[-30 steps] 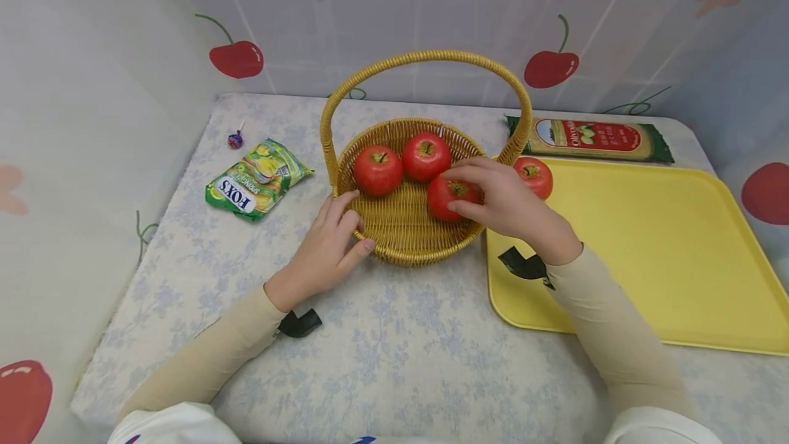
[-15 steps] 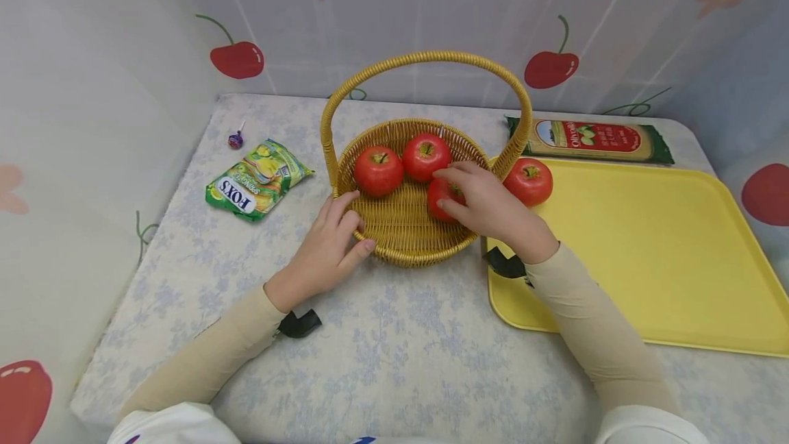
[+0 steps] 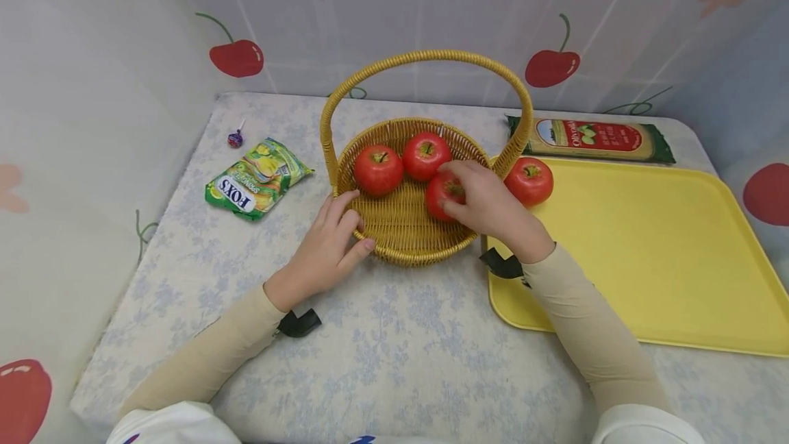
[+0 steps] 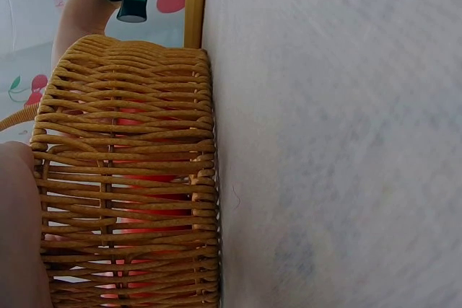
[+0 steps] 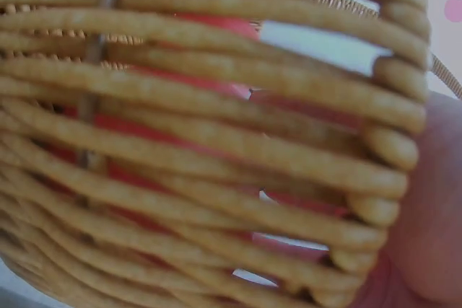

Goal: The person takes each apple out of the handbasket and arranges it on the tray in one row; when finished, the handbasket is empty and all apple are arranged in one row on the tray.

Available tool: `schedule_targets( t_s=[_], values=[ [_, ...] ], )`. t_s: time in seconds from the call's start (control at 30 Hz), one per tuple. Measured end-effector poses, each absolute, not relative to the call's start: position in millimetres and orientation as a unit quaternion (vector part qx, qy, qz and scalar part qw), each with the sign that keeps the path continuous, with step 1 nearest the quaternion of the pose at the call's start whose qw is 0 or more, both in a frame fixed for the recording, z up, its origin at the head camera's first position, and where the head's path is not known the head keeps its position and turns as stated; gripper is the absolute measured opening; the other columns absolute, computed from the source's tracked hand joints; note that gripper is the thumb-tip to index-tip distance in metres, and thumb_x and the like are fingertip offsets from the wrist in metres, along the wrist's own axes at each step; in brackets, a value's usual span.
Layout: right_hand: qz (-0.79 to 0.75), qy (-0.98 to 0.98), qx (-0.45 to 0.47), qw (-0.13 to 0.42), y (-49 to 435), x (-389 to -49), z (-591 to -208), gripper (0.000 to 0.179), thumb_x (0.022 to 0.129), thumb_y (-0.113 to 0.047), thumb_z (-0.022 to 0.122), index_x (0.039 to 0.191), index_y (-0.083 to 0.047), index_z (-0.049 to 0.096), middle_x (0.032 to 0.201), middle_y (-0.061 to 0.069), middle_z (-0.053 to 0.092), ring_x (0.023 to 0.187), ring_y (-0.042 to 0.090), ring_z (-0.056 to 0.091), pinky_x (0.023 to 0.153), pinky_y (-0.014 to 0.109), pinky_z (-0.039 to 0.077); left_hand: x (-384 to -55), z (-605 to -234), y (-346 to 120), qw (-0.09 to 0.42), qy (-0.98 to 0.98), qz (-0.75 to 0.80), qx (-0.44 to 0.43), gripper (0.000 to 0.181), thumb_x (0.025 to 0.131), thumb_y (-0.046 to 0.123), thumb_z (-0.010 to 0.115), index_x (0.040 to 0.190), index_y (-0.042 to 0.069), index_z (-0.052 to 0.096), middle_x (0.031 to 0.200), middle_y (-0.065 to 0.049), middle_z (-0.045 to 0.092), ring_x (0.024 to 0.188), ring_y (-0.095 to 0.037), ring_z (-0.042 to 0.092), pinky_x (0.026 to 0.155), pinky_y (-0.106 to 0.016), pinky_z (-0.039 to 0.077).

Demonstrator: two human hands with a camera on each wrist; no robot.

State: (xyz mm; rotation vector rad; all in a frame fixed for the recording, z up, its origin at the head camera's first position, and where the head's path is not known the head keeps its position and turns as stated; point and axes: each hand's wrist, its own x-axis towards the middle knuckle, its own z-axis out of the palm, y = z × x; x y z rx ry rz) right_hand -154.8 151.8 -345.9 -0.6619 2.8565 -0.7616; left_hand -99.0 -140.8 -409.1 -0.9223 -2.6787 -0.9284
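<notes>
Golden wicker formed the basket (image 3: 401, 228), which stood on the flower-patterned table (image 3: 394, 355) with its handle (image 3: 425, 55) arching upright above it. Inside the basket were three red apples. The right hand (image 3: 493, 204) grasped the right apple (image 3: 437, 197), fingers and thumb spread over its top and side, within the basket's right part; whether that apple rested on the basket's bottom could not be told. The left apple (image 3: 379, 170) sat against the basket's left inner side, and the back apple (image 3: 427, 156) lay between the two, toward the basket's far wall. On the basket's left rim, the left hand (image 3: 323, 245) held on, its fingers bent over the edge and the thumb near the front.

Just right of the basket, a fourth apple (image 3: 529, 181) was at the corner of a yellow tray (image 3: 641, 252), which spread out to the basket's right. Beyond the tray, behind and right of the basket, lay a long Olivoilà pack (image 3: 596, 140). Left of the basket lay a green FOX'S bag (image 3: 257, 179), and a lollipop (image 3: 235, 138) farther back.
</notes>
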Motion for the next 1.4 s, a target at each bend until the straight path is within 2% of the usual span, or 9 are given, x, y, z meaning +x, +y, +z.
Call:
schedule_targets(
  t_s=[0.13, 0.27, 0.43, 0.7, 0.87, 1.1, 1.4],
  values=[
    [-0.264, 0.938, -0.217, 0.057, 148.7, -153.6, -346.2, 0.049, 0.088, -0.023, 0.081, 0.127, -0.002, 0.06, 0.124, 0.015, 0.065, 0.114, 0.031, 0.059, 0.099, 0.048, 0.052, -99.5, -409.5, -140.7, 0.08, -0.896, -0.311, -0.307, 0.066, 0.103, 0.069, 0.02, 0.093, 0.009, 0.048, 0.152, -0.027, 0.038, 0.145, -0.044, 0.033, 0.109, -0.059, 0.037],
    [-0.267, 0.935, -0.228, 0.051, 145.4, -152.1, -346.9, 0.044, 0.086, -0.025, 0.084, 0.12, -0.004, 0.064, 0.116, 0.013, 0.067, 0.108, 0.029, 0.059, 0.095, 0.047, 0.052, -99.3, -409.4, -140.4, 0.08, -0.897, -0.31, -0.305, 0.067, 0.103, 0.069, 0.02, 0.093, 0.009, 0.047, 0.152, -0.026, 0.038, 0.144, -0.043, 0.033, 0.109, -0.058, 0.037],
    [-0.262, 0.933, -0.246, 0.026, 142.9, -150.4, -350.2, 0.042, 0.084, -0.028, 0.086, 0.115, -0.005, 0.069, 0.112, 0.012, 0.069, 0.108, 0.03, 0.059, 0.098, 0.047, 0.05, -99.2, -408.8, -140.5, 0.082, -0.897, -0.309, -0.306, 0.066, 0.103, 0.069, 0.021, 0.093, 0.009, 0.048, 0.152, -0.026, 0.038, 0.144, -0.043, 0.033, 0.109, -0.058, 0.037],
    [-0.27, 0.923, -0.271, 0.036, 139.6, -146.8, -353.1, 0.037, 0.085, -0.032, 0.084, 0.114, -0.011, 0.074, 0.128, 0.015, 0.065, 0.125, 0.034, 0.055, 0.107, 0.051, 0.045, -99.8, -409.1, -140.6, 0.084, -0.896, -0.307, -0.309, 0.066, 0.103, 0.069, 0.021, 0.093, 0.009, 0.048, 0.152, -0.025, 0.039, 0.145, -0.042, 0.033, 0.111, -0.058, 0.037],
    [-0.277, 0.906, -0.316, 0.055, 139.5, -145.7, -355.5, 0.039, 0.086, -0.027, 0.08, 0.121, -0.012, 0.073, 0.138, 0.016, 0.059, 0.13, 0.035, 0.051, 0.109, 0.052, 0.045, -99.4, -409.0, -140.6, 0.078, -0.898, -0.309, -0.304, 0.067, 0.102, 0.07, 0.02, 0.094, 0.009, 0.048, 0.152, -0.025, 0.038, 0.145, -0.043, 0.033, 0.11, -0.058, 0.037],
    [-0.302, 0.885, -0.347, 0.07, 141.7, -148.1, -357.9, 0.038, 0.088, -0.017, 0.074, 0.126, -0.012, 0.071, 0.145, 0.019, 0.054, 0.134, 0.033, 0.054, 0.109, 0.052, 0.047, -99.4, -410.2, -141.3, 0.077, -0.897, -0.31, -0.304, 0.068, 0.102, 0.07, 0.02, 0.094, 0.009, 0.048, 0.152, -0.026, 0.037, 0.145, -0.042, 0.032, 0.109, -0.058, 0.039],
    [-0.299, 0.891, -0.335, 0.071, 141.6, -146.7, -359.0, 0.049, 0.085, -0.027, 0.084, 0.128, -0.012, 0.066, 0.146, 0.017, 0.054, 0.135, 0.034, 0.053, 0.108, 0.052, 0.049, -98.6, -408.5, -141.0, 0.077, -0.898, -0.308, -0.304, 0.068, 0.102, 0.071, 0.02, 0.095, 0.009, 0.049, 0.153, -0.025, 0.037, 0.145, -0.042, 0.032, 0.109, -0.058, 0.039]
  ],
)
